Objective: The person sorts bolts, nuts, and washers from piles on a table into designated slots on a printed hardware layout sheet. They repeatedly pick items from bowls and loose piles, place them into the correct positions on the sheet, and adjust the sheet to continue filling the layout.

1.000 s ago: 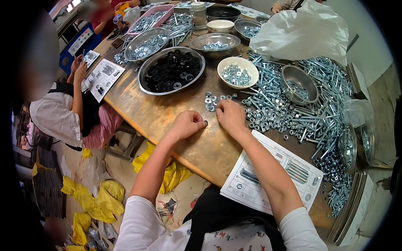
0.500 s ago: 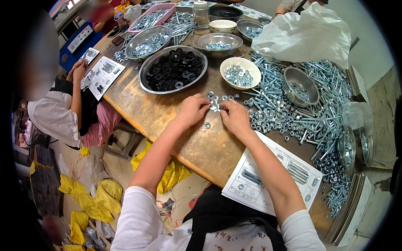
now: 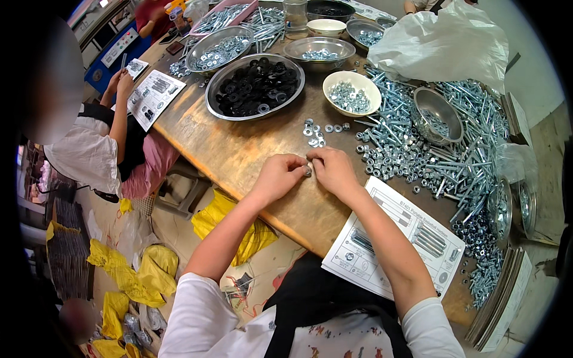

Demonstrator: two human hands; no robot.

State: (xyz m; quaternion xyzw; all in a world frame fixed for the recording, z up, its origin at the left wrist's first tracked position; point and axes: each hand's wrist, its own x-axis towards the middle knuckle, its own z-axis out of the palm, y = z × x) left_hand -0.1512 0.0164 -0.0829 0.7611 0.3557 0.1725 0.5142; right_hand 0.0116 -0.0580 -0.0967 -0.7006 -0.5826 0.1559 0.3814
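My left hand and my right hand meet low over the wooden table, fingertips almost touching. Both are closed in a pinch. A small round grey metal piece, seemingly a washer, shows at the left fingertips. What the right fingers grip, if anything, is hidden. Just beyond them lies a small cluster of loose silver washers, with a short row of small nuts and washers beside it. Farther off stand a cream bowl of small metal parts and a steel bowl of black washers.
Bolts and nuts are heaped on the right around a tilted steel bowl. A printed parts sheet lies under my right forearm. Another person sits at the left edge. Yellow sacks lie on the floor.
Both hands have drawn back toward me from the washer cluster, which is now uncovered. They have come together where a single washer lay on the table.
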